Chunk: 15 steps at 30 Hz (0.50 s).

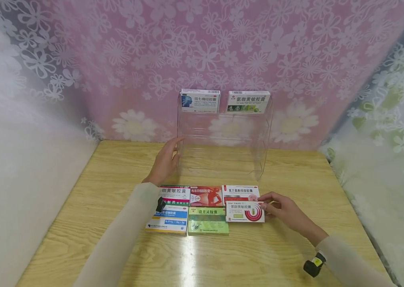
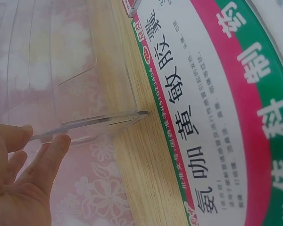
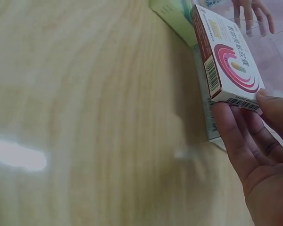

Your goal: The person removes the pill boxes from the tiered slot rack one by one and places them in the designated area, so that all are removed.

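Note:
My left hand (image 1: 164, 161) pinches the left side edge of a clear plastic display rack (image 1: 261, 155), thumb on one side and fingertips on the other in the left wrist view. With thumb on the face and fingers beneath, my right hand (image 1: 289, 215) holds one end of a white medicine box (image 1: 239, 216) marked with red arcs. That box is raised above the row and overlaps a red-and-white medicine box (image 1: 239, 191) in the head view. On the rack's top tier stand a blue-and-white medicine box (image 1: 202, 103) and a white-and-green medicine box (image 1: 248, 104).
Before the rack, flat on the wooden table (image 1: 116, 255), lie a green-and-pink box (image 1: 177, 191), a red box (image 1: 205, 196), a blue-and-white box (image 1: 169, 223) and a green box (image 1: 209, 227). A pink flowered curtain (image 1: 134, 59) hangs close behind the rack.

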Each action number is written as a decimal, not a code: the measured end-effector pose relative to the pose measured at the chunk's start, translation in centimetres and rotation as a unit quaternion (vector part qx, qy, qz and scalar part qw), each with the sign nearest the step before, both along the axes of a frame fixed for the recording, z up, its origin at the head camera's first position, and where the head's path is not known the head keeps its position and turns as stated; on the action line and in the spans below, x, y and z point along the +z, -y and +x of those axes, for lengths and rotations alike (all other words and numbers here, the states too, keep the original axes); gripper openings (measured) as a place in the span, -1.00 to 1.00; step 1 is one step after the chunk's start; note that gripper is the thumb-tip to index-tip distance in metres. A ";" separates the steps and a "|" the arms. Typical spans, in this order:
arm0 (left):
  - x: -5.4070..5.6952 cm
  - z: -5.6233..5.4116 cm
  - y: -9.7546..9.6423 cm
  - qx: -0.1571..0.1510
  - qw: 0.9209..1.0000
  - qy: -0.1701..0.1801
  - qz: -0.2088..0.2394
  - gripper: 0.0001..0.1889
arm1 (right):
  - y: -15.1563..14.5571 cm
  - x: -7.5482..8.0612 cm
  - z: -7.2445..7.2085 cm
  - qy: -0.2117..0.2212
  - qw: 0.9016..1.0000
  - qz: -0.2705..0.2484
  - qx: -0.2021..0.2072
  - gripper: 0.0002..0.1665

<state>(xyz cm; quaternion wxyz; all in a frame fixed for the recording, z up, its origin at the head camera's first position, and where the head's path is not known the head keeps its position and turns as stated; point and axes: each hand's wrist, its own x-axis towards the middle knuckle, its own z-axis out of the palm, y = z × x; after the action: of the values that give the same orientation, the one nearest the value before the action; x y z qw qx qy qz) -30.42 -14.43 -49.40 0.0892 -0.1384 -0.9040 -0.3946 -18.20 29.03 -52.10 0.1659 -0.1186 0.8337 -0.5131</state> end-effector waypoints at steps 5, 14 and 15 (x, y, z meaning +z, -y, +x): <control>0.1 -0.1 0.0 -0.004 1.000 -0.002 0.002 -0.35 | -0.6 -1.0 0.7 0.006 1.000 0.014 -0.002 -0.61; 0.2 0.2 -0.1 0.000 1.000 0.005 -0.001 -0.36 | -0.9 -2.0 1.5 0.072 0.997 -0.015 0.008 -0.56; 0.2 0.2 -0.1 0.000 1.000 0.006 0.000 -0.36 | -0.8 -2.1 1.6 0.077 0.997 -0.016 0.005 -0.55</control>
<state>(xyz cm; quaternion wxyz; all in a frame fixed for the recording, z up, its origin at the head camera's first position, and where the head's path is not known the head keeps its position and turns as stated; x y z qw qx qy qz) -30.21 -14.32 -49.16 0.0840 -0.1359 -0.9044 -0.3955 -16.63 29.81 -54.16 0.2306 -0.0859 0.8093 -0.5334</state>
